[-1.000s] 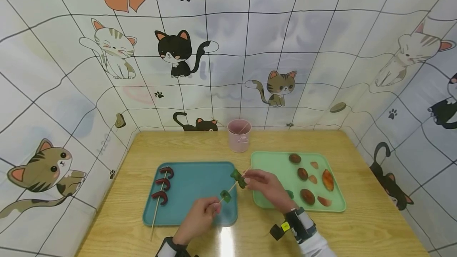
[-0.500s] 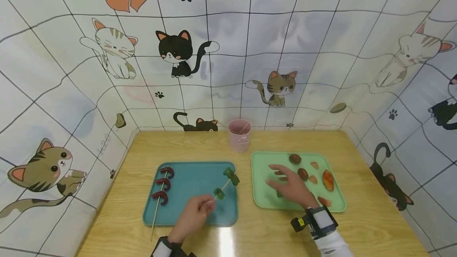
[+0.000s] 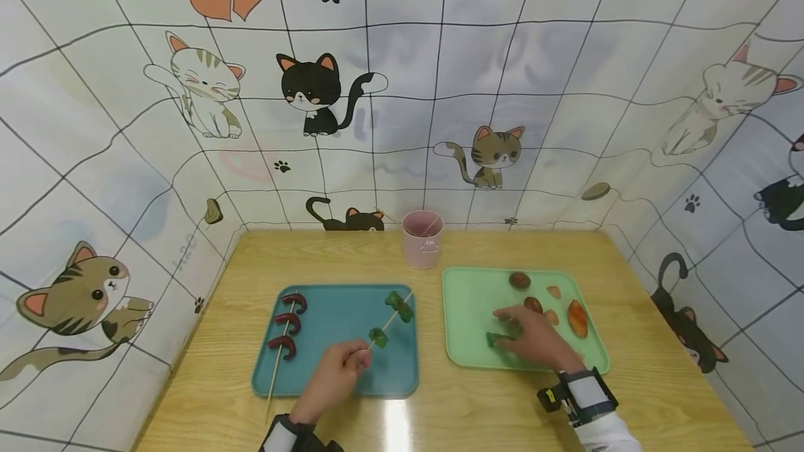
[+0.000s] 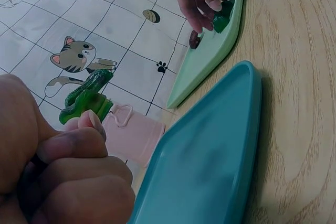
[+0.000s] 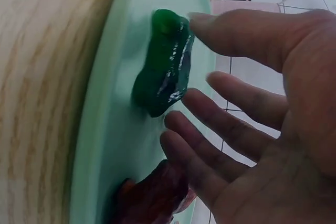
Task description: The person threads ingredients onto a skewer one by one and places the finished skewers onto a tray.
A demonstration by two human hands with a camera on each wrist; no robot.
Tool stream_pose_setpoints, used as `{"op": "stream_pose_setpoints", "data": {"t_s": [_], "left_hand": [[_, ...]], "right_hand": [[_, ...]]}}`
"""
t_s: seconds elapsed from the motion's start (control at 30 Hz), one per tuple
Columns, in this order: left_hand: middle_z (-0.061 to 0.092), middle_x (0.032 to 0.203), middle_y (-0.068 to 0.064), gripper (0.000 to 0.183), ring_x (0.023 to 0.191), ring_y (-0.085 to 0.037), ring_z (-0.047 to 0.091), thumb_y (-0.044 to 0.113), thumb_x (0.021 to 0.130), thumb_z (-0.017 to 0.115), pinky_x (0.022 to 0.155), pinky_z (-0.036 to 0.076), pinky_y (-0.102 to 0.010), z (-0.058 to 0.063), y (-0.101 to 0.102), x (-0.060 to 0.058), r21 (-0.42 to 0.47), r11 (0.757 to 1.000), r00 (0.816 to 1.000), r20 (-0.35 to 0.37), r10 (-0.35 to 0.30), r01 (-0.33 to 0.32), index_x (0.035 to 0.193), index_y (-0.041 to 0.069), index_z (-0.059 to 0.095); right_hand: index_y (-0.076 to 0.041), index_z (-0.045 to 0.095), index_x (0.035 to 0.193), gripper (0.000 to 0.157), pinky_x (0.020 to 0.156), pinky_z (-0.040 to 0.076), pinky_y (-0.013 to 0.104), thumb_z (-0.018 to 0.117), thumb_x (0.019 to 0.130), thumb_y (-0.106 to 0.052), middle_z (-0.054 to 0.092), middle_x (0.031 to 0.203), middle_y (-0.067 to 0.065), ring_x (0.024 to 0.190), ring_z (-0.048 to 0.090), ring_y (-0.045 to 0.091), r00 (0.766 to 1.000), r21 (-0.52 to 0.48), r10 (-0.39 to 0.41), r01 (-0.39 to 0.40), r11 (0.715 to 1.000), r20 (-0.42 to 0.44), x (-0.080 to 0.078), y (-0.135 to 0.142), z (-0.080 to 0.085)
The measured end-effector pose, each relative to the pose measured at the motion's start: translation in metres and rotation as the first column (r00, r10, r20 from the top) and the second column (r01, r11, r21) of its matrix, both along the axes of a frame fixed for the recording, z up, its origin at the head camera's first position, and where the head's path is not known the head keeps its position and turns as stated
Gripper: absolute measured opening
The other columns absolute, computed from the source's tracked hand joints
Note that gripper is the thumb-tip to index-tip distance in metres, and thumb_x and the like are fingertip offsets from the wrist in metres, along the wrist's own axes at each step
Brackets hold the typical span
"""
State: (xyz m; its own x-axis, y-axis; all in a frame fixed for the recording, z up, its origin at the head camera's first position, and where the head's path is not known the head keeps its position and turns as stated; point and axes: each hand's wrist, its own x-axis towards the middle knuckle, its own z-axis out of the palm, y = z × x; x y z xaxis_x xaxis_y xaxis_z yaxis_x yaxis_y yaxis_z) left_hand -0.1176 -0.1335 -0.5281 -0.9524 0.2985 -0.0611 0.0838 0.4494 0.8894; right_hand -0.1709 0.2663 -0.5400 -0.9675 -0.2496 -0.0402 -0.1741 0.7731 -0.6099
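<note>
My left hand (image 3: 335,374) pinches a thin wooden skewer (image 3: 391,320) over the blue tray (image 3: 352,309). Green pepper pieces (image 3: 378,337) are threaded on it, two close together near the tip and one nearer the fingers. Over the light green tray (image 3: 463,298), my right hand (image 3: 537,340) reaches down around a loose green pepper piece (image 5: 163,66). Its thumb tip is right at the upper end of that piece and the other fingers are spread along its side, not curled round it. Another skewer (image 3: 274,372) with dark red curled pieces (image 3: 283,346) lies at the blue tray's left.
A pink bucket (image 3: 421,250) holding thin sticks stands at the back of the wooden table (image 3: 326,250). Brown oval pieces (image 3: 519,280), small pale wedges (image 3: 553,291) and an orange-brown piece (image 3: 576,318) lie on the green tray. A cat-print sheet (image 3: 402,89) surrounds the table.
My right hand has left the skewer's tip and moved right and down to the loose pepper piece. The left hand has drifted slightly left and down with the skewer.
</note>
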Motion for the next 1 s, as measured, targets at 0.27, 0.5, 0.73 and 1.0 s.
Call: {"op": "stream_pose_setpoints", "data": {"t_s": [0.27,0.5,0.73,1.0], "left_hand": [[0.04,0.063,0.004,0.027,0.057,-0.004,0.036,0.005,0.106,0.049,0.059,0.033,-0.022,-0.002,-0.001,0.0,0.013,1.0,1.0,0.006,0.008,-0.008,0.086,-0.005,0.064],[0.04,0.063,0.003,0.027,0.057,-0.005,0.036,0.006,0.107,0.048,0.058,0.032,-0.021,-0.003,-0.002,-0.001,0.003,1.0,0.999,0.031,0.013,-0.013,0.087,-0.005,0.064],[0.041,0.064,0.003,0.027,0.057,-0.005,0.038,0.006,0.106,0.05,0.058,0.032,-0.022,-0.005,-0.002,0.0,-0.007,1.0,1.0,0.013,0.015,-0.015,0.086,-0.004,0.064],[0.044,0.065,0.003,0.026,0.059,-0.005,0.039,0.005,0.106,0.05,0.059,0.034,-0.022,-0.005,-0.002,0.0,-0.014,1.0,1.0,0.005,0.007,-0.006,0.086,-0.003,0.065]], "right_hand": [[-0.007,0.073,0.115,0.038,0.092,0.056,0.043,0.087,0.08,-0.012,0.071,0.111,0.004,0.105,0.067,0.021,0.998,0.046,0.053,-0.051,0.998,-0.031,0.001,0.001,-0.007],[-0.01,0.075,0.099,0.021,0.081,0.055,0.033,0.084,0.08,-0.006,0.067,0.098,0.0,0.092,0.065,0.016,0.99,0.049,0.084,-0.079,0.996,-0.111,0.002,-0.002,-0.011],[-0.011,0.075,0.099,0.02,0.081,0.054,0.032,0.083,0.081,-0.006,0.068,0.096,-0.001,0.091,0.065,0.014,0.995,0.051,0.047,-0.043,0.998,-0.09,0.003,-0.004,-0.008],[-0.017,0.071,0.105,0.021,0.085,0.056,0.04,0.081,0.087,-0.014,0.075,0.102,-0.004,0.097,0.069,0.015,0.997,0.03,-0.025,0.028,0.999,-0.074,0.0,-0.001,-0.006]]}}
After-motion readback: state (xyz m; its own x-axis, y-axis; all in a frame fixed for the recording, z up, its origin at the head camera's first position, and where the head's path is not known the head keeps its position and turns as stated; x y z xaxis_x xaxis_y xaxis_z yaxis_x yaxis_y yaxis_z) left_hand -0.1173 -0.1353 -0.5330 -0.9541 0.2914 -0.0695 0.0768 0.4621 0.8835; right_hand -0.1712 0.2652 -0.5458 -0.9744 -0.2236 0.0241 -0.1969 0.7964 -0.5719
